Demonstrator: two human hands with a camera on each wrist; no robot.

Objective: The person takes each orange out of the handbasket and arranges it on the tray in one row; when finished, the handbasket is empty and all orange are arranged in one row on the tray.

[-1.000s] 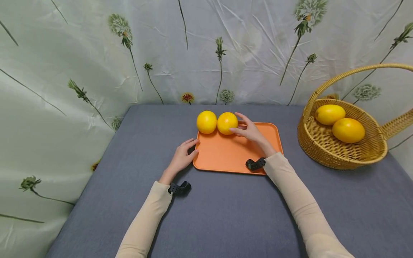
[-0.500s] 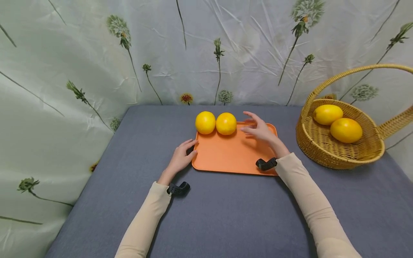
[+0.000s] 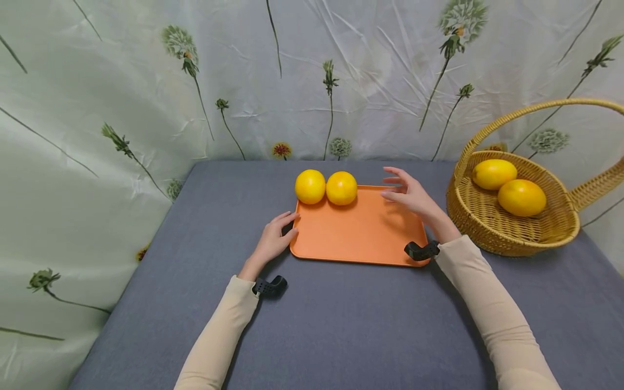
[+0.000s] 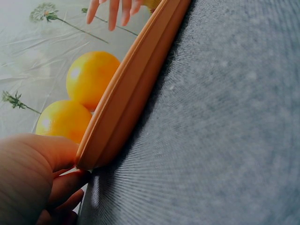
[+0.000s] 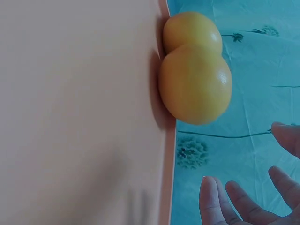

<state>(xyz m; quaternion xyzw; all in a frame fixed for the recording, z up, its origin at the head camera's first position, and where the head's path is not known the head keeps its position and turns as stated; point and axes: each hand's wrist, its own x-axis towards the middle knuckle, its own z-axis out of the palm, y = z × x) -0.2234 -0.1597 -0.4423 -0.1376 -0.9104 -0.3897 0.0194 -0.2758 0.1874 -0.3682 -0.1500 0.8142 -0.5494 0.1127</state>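
Two oranges, the left one (image 3: pixel 310 187) and the right one (image 3: pixel 342 188), sit side by side in the far left corner of an orange tray (image 3: pixel 336 235). My left hand (image 3: pixel 273 238) holds the tray's left edge, thumb and fingertips at the rim; in the left wrist view, the thumb (image 4: pixel 58 151) meets the tray's corner. My right hand (image 3: pixel 411 195) hovers over the right part of the tray, fingers loosely spread around nothing. In the right wrist view its fingers (image 5: pixel 243 206) are apart from the oranges.
A wicker basket (image 3: pixel 465 225) with a tall handle stands right of the tray, close to the right hand. Two oval yellow fruits (image 3: pixel 521 197) lie inside it. Behind the grey-blue table (image 3: pixel 341 325) hangs a flower-printed curtain (image 3: pixel 244 54).
The right hand has drawn away from the right orange, moving right across the tray toward the basket. The oranges, the tray and the left hand stay where they were.
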